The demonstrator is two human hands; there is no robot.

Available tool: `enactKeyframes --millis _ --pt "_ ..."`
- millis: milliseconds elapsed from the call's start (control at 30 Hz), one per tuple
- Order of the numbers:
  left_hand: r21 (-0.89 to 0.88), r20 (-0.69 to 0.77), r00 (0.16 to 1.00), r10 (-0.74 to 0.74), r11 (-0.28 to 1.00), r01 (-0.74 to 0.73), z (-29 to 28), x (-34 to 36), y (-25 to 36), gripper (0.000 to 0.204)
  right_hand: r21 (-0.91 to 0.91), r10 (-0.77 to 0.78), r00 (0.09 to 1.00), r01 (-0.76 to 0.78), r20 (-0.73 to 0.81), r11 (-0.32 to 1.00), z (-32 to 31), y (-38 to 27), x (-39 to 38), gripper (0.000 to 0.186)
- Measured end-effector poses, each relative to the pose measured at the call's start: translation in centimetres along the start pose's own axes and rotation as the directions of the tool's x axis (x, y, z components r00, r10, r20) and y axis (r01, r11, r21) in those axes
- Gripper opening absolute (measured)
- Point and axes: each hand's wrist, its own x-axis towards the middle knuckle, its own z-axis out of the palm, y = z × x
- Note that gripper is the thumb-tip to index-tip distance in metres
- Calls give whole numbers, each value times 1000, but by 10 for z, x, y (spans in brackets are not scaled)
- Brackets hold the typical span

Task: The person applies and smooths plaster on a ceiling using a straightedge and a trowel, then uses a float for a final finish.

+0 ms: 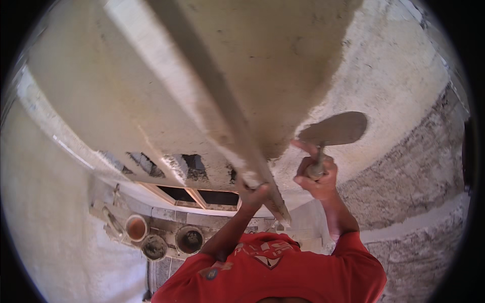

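My left hand point(252, 194) grips the lower part of a long, pale straightedge bar point(187, 96), which runs diagonally up to the top of the view along a surface of grey-brown plaster point(293, 60). My right hand point(316, 171) is closed on the handle of a trowel, one finger raised toward the blade point(336, 126), which has an oval shape and lies to the right of the bar. Behind the trowel, the damp plaster borders a paler, rougher patch point(394, 60).
Below at left, buckets point(189, 237) and a container with orange liquid point(136, 227) stand on a plank platform. A light wooden frame with dark openings point(217, 197) sits below the plaster. Rough grey masonry point(399, 187) is at the right, a pale wall point(45, 202) at the left.
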Motion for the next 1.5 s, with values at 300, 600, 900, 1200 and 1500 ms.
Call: enactKeyframes --millis 300,600,900,1200,1500 --pt "98 584 811 -31 995 -32 127 -14 -87 82 -375 17 869 -230 -494 898 -120 -52 -70 75" --pt "235 792 575 -206 972 25 169 -71 -141 90 -205 238 620 -556 -748 805 -190 -85 -162 58" --pt "388 882 299 -365 921 -21 179 -106 -218 86 -145 377 333 -883 -864 446 -192 -58 -190 33" --pt "741 645 330 -689 669 -52 26 -56 -270 89 -146 183 223 -921 -957 362 -278 20 -311 47" --pt "997 -67 515 -855 -44 57 -250 -59 -197 74 -204 64 205 -979 -977 18 -330 95 -395 54"
